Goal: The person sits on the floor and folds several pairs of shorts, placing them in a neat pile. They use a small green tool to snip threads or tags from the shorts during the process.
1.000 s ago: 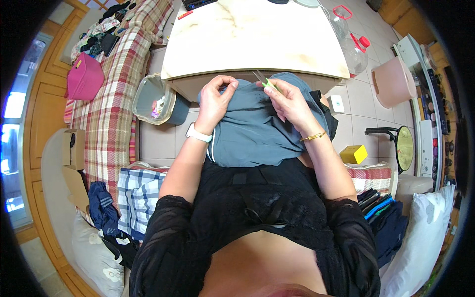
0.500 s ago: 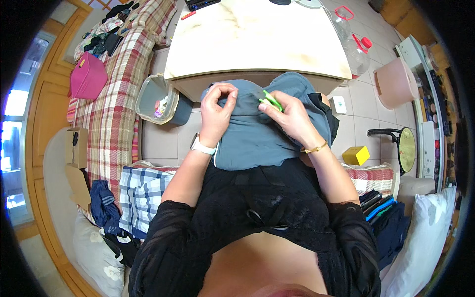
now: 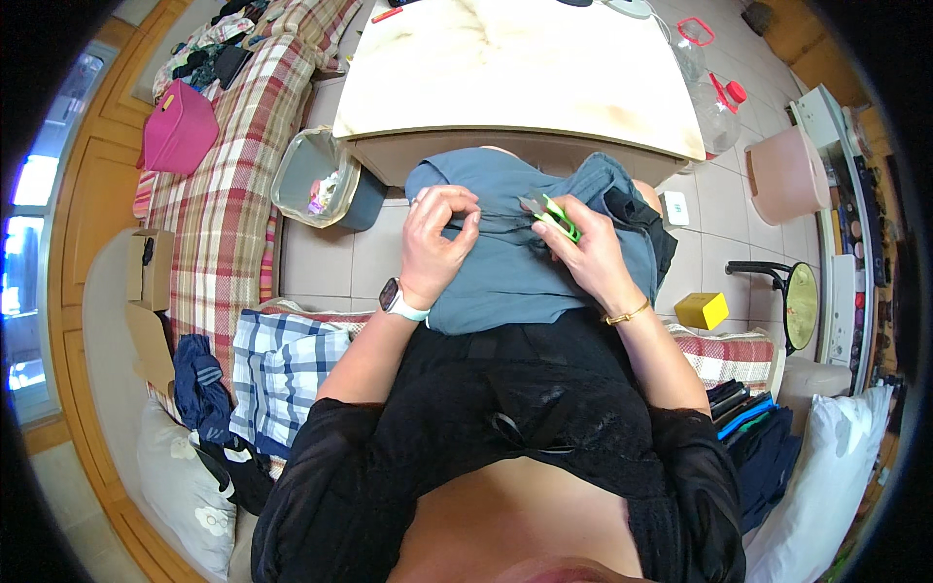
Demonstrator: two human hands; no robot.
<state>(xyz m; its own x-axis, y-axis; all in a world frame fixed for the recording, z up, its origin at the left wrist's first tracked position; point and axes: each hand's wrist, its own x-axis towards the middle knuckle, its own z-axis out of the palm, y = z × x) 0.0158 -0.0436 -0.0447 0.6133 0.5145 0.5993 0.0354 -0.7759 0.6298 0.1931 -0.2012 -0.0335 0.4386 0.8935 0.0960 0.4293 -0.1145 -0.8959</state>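
A pair of green-handled thread snips (image 3: 561, 220) is held in my right hand (image 3: 589, 250), its pale metal blades pointing up and left. Grey-blue cloth, which looks like a garment (image 3: 496, 282), lies spread across my lap under both hands. Above its left part is my left hand (image 3: 437, 238), fingers curled toward the thumb in a pinch. Whatever those fingertips hold, if anything, is too small to make out. Gathered creases run through the cloth between the hands, close to the blade tips.
A pale-topped table (image 3: 525, 78) stands just ahead of my knees. Left of it are a lined waste bin (image 3: 292, 185) and a plaid sofa (image 3: 228, 146) with a pink basket (image 3: 180, 128). On the right are clear jugs (image 3: 717, 121), a pink bin (image 3: 782, 175) and a yellow box (image 3: 702, 311).
The snips' blades now show more clearly, and my right hand sits slightly lower and to the right in view. My left hand remains pinched. The whole view has shifted a little.
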